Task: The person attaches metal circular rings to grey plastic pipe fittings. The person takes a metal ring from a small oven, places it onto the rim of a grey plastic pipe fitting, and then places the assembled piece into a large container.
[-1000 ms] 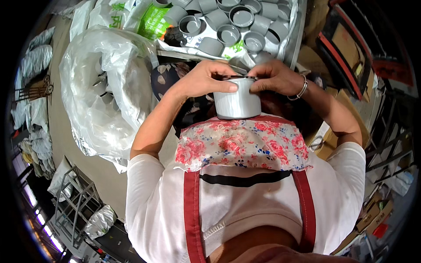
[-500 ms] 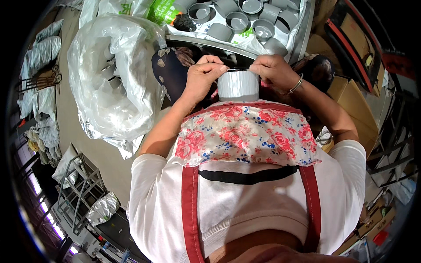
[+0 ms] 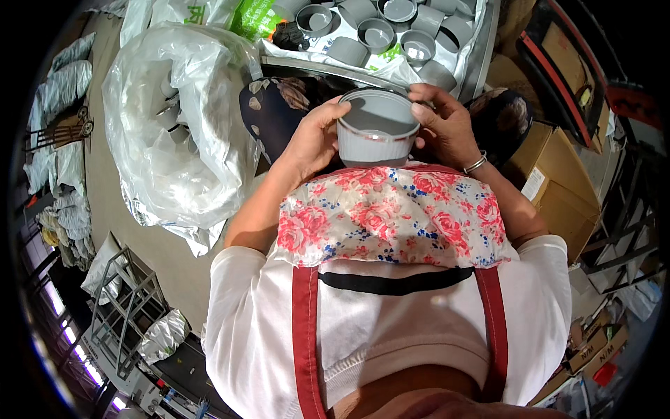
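Over my lap, just beyond the floral apron [image 3: 391,213], I hold a round grey ramekin-like dish [image 3: 373,149] with a pale ridged outer wall. It is tilted so that its smooth grey inside faces up at me. My left hand [image 3: 315,138] grips its left side, the thumb by the rim and the other fingers partly hidden behind the wall. At the right rim, my right hand [image 3: 447,129] has its thumb and bent fingers on the dish. A metal bracelet [image 3: 475,163] circles my right wrist.
A lined tray [image 3: 481,59] in front carries several similar grey dishes [image 3: 375,35]. To the left stands a large clear plastic bag [image 3: 209,157] with grey pieces inside. An open cardboard box [image 3: 569,192] is at my right, below a red-edged black frame [image 3: 565,63].
The dish has tipped toward me, so its inside now shows. Both hands have shifted from pinching its far rim to holding its sides.
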### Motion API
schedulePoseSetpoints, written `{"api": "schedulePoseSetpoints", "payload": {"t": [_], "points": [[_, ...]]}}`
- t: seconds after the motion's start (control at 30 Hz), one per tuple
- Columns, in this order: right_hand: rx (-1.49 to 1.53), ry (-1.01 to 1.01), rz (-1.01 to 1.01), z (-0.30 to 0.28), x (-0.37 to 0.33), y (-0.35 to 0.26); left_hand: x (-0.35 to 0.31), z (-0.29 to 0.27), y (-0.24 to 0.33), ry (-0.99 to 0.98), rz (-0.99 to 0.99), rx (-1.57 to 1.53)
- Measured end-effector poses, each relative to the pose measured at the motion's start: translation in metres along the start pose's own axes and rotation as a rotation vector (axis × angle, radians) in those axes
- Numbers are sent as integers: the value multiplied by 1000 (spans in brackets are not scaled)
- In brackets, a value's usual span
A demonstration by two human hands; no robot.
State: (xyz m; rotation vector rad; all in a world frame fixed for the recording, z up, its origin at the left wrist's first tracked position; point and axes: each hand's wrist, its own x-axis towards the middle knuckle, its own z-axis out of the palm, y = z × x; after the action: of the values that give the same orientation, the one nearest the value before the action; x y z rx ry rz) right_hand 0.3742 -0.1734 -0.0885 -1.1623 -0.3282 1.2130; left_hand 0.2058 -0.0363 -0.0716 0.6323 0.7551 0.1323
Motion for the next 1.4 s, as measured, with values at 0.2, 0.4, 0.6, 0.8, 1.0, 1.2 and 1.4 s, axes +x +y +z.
{"api": "schedulePoseSetpoints", "payload": {"t": [0.2, 0.4, 0.6, 0.8, 1.0, 1.2, 1.4], "points": [[117, -213, 138, 10, 1, -6, -6, 12, 9, -2, 123, -54], [-85, -277, 149, 15, 8, -16, -14, 24, 20, 20, 94, 128], [-178, -266, 196, 20, 24, -36, -18, 14, 35, 91, 435, 446], [-342, 173, -756, -78, 67, -106, -87, -59, 114, 1220, 1100, 505], [-1244, 1071, -945, -249, 127, -245, -72, -94, 129, 1138, 1085, 512], [-1661, 1172, -665, -349, 183, -321, 92, -46, 129, 368, 593, 831], [-1972, 1029, 45, -394, 244, -368, 256, -34, 82, 75, 211, 1614]]}}
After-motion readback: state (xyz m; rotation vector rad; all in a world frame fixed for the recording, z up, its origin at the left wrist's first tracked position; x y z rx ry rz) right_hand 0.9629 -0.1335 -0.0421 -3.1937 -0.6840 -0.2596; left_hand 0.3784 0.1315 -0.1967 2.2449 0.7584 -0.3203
